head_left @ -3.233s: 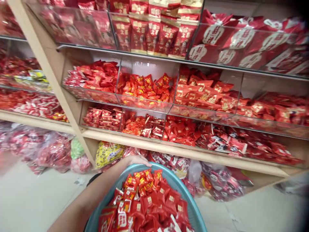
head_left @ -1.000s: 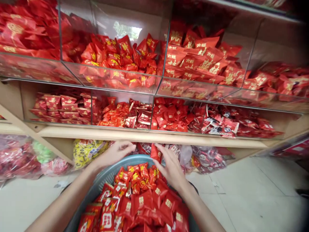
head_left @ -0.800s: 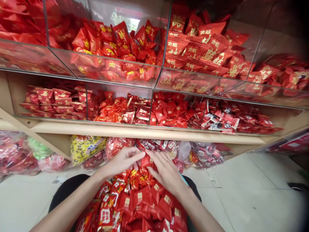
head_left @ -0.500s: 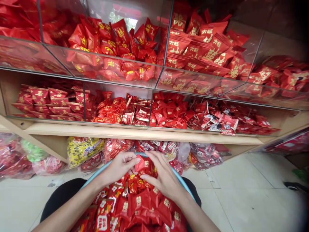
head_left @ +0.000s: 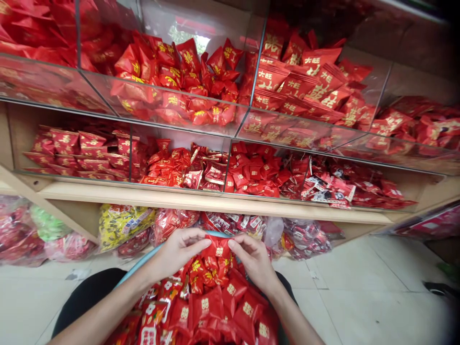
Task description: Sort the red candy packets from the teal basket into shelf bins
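Note:
A small red candy packet (head_left: 219,247) with gold characters is stretched between both hands over the basin. My left hand (head_left: 187,248) pinches its left edge between thumb and fingertips. At the other edge, my right hand (head_left: 251,256) grips the packet the same way. Beneath them, a light blue basin (head_left: 140,262) is heaped with red packets (head_left: 206,309), some with gold characters, others with white flower prints. Most of the basin's rim is hidden by the arms and the packets.
Ahead stands a wooden shelf (head_left: 215,203) with clear dividers holding red packets (head_left: 294,81) in compartments. Under it, plastic bags of sweets, one yellow (head_left: 125,223), lie on the tiled floor (head_left: 352,297). My dark-clothed knees flank the basin.
My right hand has moved from beside the packet to pinch its right edge. The packet is now held taut by both hands. The view has tilted slightly.

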Demonstrator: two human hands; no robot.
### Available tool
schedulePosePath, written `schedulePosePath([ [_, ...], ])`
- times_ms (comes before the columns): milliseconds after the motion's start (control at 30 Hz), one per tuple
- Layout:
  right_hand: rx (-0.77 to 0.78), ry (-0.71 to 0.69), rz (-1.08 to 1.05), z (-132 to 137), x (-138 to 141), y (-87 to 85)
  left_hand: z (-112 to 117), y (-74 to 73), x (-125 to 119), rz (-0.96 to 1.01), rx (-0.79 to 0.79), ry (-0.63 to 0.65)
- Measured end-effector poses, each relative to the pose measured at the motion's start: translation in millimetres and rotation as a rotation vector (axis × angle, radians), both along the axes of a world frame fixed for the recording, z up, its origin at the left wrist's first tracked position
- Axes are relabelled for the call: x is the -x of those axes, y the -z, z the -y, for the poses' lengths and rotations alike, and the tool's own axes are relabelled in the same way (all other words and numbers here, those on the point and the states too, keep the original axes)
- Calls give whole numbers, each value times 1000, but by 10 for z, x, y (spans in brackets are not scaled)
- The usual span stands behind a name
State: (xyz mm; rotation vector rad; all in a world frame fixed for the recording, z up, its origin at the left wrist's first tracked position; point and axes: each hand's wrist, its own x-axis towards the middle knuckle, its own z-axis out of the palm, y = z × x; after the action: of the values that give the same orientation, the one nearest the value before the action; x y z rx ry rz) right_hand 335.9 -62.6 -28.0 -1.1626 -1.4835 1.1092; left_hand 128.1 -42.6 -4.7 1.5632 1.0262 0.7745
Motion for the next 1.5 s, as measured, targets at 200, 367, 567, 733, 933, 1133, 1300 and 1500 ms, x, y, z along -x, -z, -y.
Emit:
schedulePosePath([
  [200,63,10,-68,-3,17,4,23,-7,-13,-22,-4,-55],
  [367,58,8,-134,14,19,-51,31,-19,-21,14,-32,-52],
  [567,65,26,-199,21,9,-127,37,-85,-49,61,-36,-97],
  [733,120,22,-233,-7,1,-145,56,-109,-79,100,-13,-103],
  [933,195,95,-176,31,-223,-319,12,-66,-41,157,113,-82],
  [1133,275,221,-120,362,-541,-239,-47,-21,4,134,129,-186],
  [1300,334,248,-74,590,-594,-79,-52,12,12,110,110,-177],
  [1500,388,221,110,672,-596,-2,-59,64,10,101,97,-172],
])
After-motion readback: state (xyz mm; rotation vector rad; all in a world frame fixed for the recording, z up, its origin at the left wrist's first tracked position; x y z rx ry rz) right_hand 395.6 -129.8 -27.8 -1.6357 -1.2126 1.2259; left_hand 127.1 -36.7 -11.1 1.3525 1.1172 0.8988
